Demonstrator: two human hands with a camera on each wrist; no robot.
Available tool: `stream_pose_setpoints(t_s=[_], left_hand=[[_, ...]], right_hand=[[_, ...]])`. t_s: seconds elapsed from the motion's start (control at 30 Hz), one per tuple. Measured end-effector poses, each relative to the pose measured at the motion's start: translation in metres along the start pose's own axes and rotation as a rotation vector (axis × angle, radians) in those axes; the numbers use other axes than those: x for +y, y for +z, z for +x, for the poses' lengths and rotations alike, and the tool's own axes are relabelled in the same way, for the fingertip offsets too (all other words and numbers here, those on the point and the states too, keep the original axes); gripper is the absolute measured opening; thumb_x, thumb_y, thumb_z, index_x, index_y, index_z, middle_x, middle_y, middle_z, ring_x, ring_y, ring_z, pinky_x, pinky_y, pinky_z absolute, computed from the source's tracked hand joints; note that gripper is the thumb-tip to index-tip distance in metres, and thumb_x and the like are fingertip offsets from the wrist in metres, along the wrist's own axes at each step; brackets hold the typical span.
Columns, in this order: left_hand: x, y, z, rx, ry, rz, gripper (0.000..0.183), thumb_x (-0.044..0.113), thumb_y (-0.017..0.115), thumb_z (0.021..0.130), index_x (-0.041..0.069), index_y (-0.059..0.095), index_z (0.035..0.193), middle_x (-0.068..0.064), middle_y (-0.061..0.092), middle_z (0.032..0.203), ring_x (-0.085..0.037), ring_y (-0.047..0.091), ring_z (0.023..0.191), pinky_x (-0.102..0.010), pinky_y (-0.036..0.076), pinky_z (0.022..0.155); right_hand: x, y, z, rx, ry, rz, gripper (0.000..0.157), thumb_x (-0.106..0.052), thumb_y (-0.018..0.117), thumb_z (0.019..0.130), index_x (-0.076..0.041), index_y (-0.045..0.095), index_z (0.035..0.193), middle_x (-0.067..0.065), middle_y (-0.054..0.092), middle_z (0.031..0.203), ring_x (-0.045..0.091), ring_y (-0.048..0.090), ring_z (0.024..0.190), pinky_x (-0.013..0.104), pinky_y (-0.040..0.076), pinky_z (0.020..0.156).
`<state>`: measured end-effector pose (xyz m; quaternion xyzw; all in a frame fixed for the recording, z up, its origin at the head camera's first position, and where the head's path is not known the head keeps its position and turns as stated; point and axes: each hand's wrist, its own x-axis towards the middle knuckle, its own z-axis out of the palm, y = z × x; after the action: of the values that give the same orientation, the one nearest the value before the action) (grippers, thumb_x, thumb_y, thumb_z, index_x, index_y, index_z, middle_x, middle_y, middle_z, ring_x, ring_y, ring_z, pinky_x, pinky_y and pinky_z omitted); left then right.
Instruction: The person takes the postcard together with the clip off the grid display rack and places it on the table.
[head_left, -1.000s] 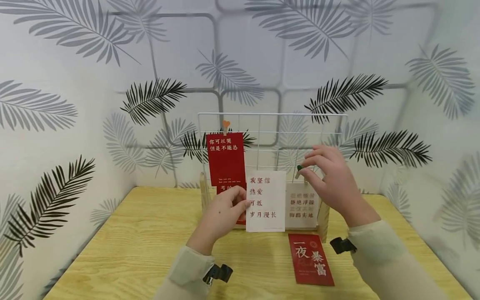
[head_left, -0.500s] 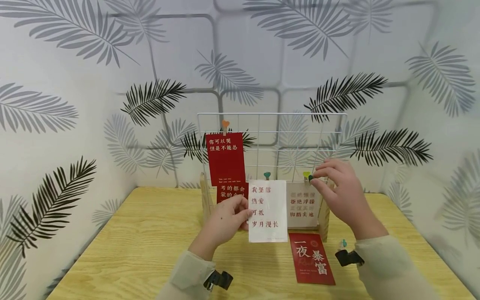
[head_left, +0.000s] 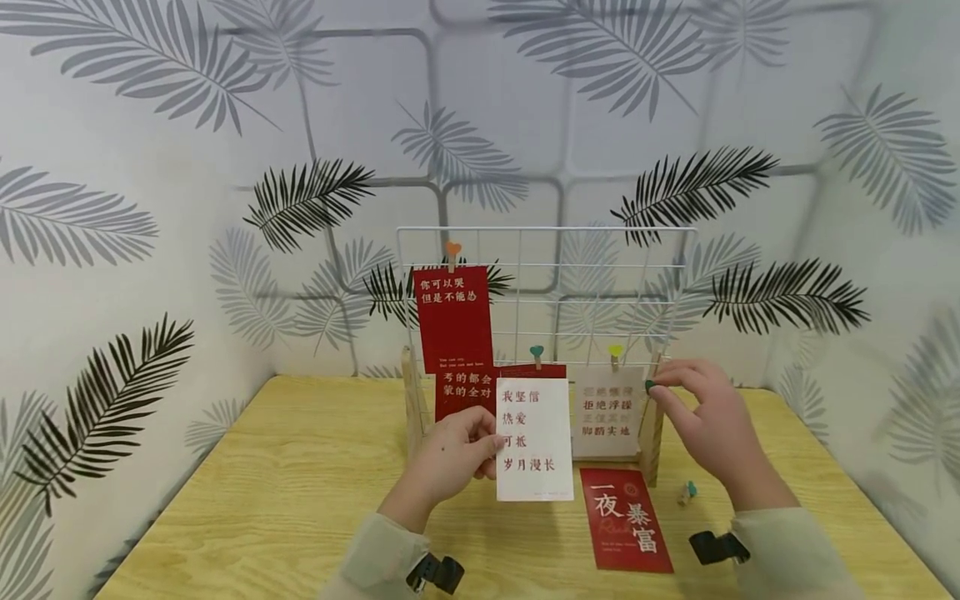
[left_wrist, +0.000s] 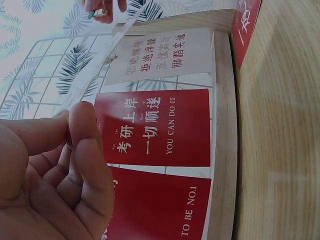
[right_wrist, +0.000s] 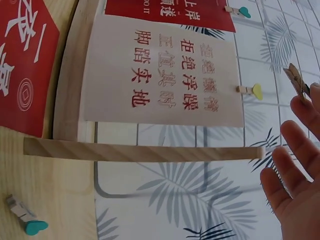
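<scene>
Thumb and fingers of my left hand (head_left: 453, 454) pinch the left edge of a white card (head_left: 534, 437) with red characters, held upright before the wire rack (head_left: 547, 227). In the left wrist view that card is nearly edge-on. A small wooden clothespin (right_wrist: 296, 80) with a dark green heart is pinched in my right hand (head_left: 708, 425), beside the rack's right post. Behind the held card, a red card (left_wrist: 155, 127) hangs from a teal-heart clothespin (head_left: 536, 352). To its right hangs a white card (head_left: 606, 417) under a yellow-heart clothespin (head_left: 616, 351).
At the rack's left, an upper red card (head_left: 453, 325) hangs from an orange-heart clothespin (head_left: 453, 248), overlapping a lower red card (head_left: 463, 400). On the wooden table lie a loose red card (head_left: 626, 521) and a teal-heart clothespin (head_left: 687, 492). A patterned wall stands behind.
My right hand has moved right and down with the green-heart clothespin, away from the rack's middle. My left hand has lowered the white card, uncovering the teal-heart clothespin and the red card's top.
</scene>
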<state>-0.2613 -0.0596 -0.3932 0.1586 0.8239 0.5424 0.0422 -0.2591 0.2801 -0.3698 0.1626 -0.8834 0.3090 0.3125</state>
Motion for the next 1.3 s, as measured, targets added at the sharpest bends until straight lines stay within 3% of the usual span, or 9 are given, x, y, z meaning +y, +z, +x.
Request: stream_pose_setpoints(t_s=[0.13,0.53,0.77,1.0,1.3], left_hand=[[-0.004,0.003,0.001,-0.021,-0.021,-0.022,0.007,0.018,0.067,0.099,0.013,0.062,0.098,-0.005,0.068,0.084,-0.025,0.065,0.066,-0.033,0.055,0.064],[-0.008,0.008,0.003,-0.044,-0.040,-0.025,0.008,0.015,0.068,0.098,0.011,0.062,0.098,-0.006,0.067,0.081,-0.020,0.064,0.063,-0.032,0.055,0.062],[-0.013,0.011,0.004,-0.052,-0.041,-0.003,0.008,0.014,0.069,0.097,0.011,0.062,0.097,-0.008,0.065,0.078,-0.030,0.068,0.066,-0.033,0.055,0.060],[-0.014,0.012,0.006,-0.066,-0.059,0.010,0.006,0.013,0.068,0.097,0.011,0.063,0.096,-0.009,0.065,0.078,-0.024,0.067,0.062,-0.032,0.053,0.058],[-0.017,0.013,0.004,-0.082,-0.086,0.018,0.008,0.013,0.068,0.097,0.011,0.062,0.093,-0.009,0.064,0.077,-0.034,0.069,0.067,-0.033,0.052,0.058]], right_hand=[[0.006,-0.002,-0.006,-0.010,0.052,0.012,0.025,-0.026,0.061,0.103,-0.003,0.072,0.107,0.016,0.061,0.123,0.040,0.051,0.121,0.067,0.038,0.096],[0.021,-0.005,-0.018,-0.047,0.091,-0.015,0.025,-0.026,0.060,0.104,-0.005,0.072,0.109,0.014,0.063,0.119,0.039,0.055,0.115,0.064,0.045,0.087],[0.030,-0.006,-0.024,-0.077,0.118,-0.026,0.024,-0.023,0.060,0.104,-0.004,0.071,0.111,0.015,0.063,0.119,0.038,0.056,0.113,0.061,0.047,0.088],[0.041,-0.008,-0.028,-0.126,0.156,-0.018,0.021,-0.023,0.061,0.103,-0.006,0.071,0.112,0.015,0.064,0.118,0.039,0.056,0.115,0.061,0.048,0.089],[0.055,-0.008,-0.037,-0.211,0.268,-0.035,0.032,-0.034,0.058,0.104,-0.007,0.072,0.115,0.013,0.063,0.116,0.036,0.061,0.105,0.053,0.053,0.081]])
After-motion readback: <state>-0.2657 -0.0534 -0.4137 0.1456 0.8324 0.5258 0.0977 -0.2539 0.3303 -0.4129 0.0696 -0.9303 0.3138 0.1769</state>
